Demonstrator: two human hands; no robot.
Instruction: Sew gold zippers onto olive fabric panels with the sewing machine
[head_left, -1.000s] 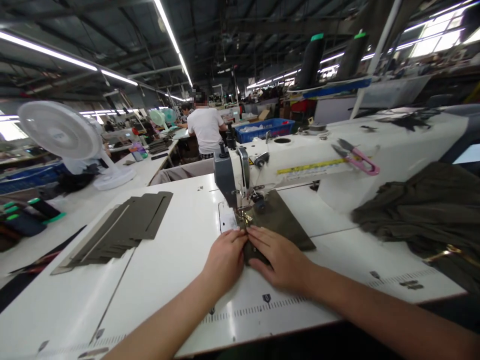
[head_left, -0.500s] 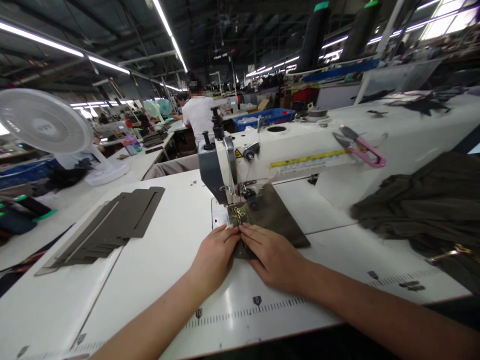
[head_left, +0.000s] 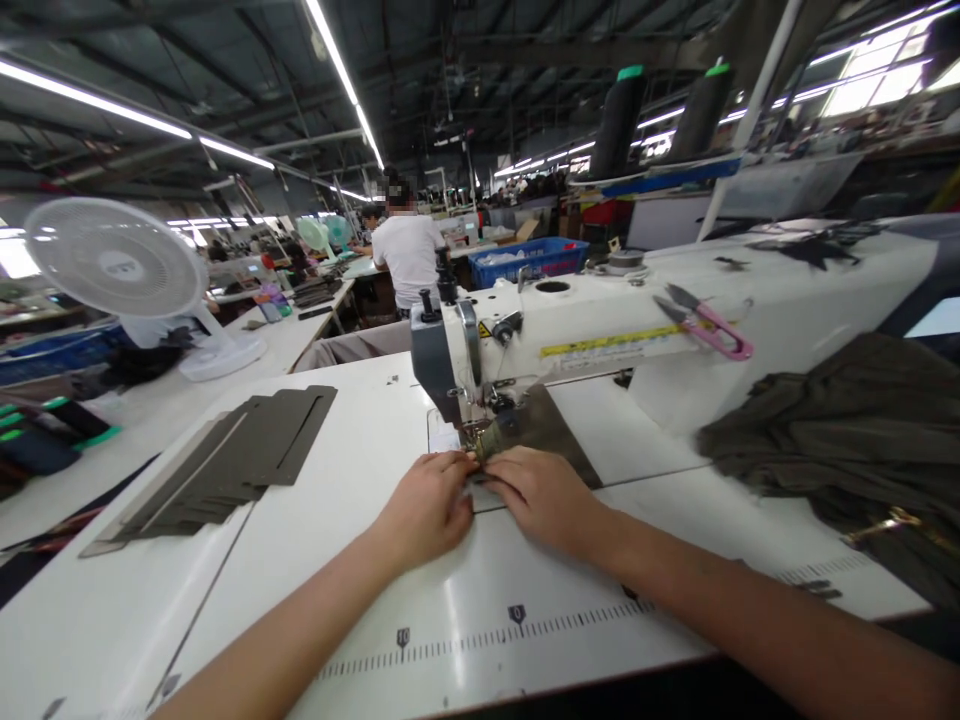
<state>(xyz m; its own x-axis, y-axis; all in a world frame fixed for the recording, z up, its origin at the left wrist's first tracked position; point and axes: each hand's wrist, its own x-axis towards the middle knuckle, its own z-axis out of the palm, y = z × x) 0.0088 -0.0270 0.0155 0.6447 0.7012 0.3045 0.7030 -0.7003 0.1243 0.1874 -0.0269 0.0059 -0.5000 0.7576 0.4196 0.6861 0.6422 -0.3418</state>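
Observation:
A dark olive fabric piece (head_left: 553,437) lies under the needle area of a white sewing machine (head_left: 600,315). My left hand (head_left: 429,508) is closed at the near left edge of the piece, its fingertips pinching there beside the needle plate. Opposite it, my right hand (head_left: 546,497) has bent fingers gripping the near edge. The fingertips of both hands almost meet just in front of the presser foot (head_left: 475,432). Something gold and shiny shows near the foot, too small to make out. The hands cover the near edge of the fabric.
Flat olive panels (head_left: 247,450) lie fanned out on the left of the sewing table (head_left: 330,600). Dark crumpled fabric (head_left: 847,420) is heaped at the right. Pink-handled scissors (head_left: 712,325) rest on the machine arm. A white fan (head_left: 120,265) and a person in white (head_left: 407,255) are beyond.
The fabric has moved away under the presser foot, with less of it showing on my side. Both hands have drawn into a tighter grip at its near edge. The camera view has shifted slightly.

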